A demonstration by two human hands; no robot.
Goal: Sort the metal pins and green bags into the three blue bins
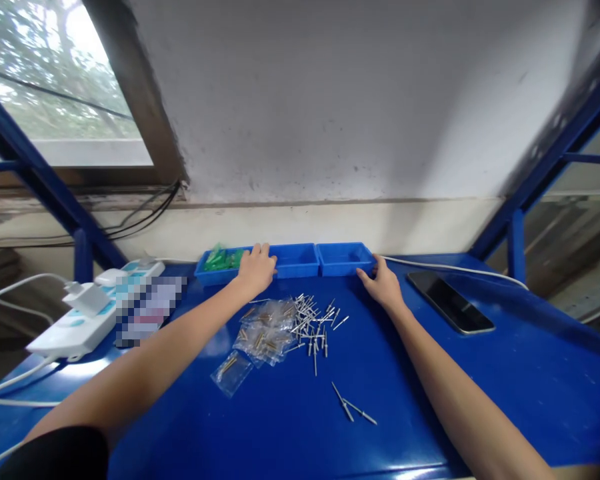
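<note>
Blue plastic bins stand in a row at the back of the table. My left hand [257,272] reaches over the row, gripping the rim where the left bin [215,276] meets the middle bin [295,270]; its fingertips are partly hidden. Green packets [223,259] lie in the left bin. At the row's other end, my right hand [383,283] has its thumb and fingers around the corner of the right bin [343,268]. In front of the bins are a loose pile of silvery rivets [310,320] and several clear bags [265,333] with brass-coloured pins inside.
Two rivets [353,405] lie apart, closer to me. A black phone [450,302] rests on the right; a blurred-out flat device [150,310] is on the left beside a white power strip [97,313]. Behind the bins are a white cable [455,267] and the wall [330,133].
</note>
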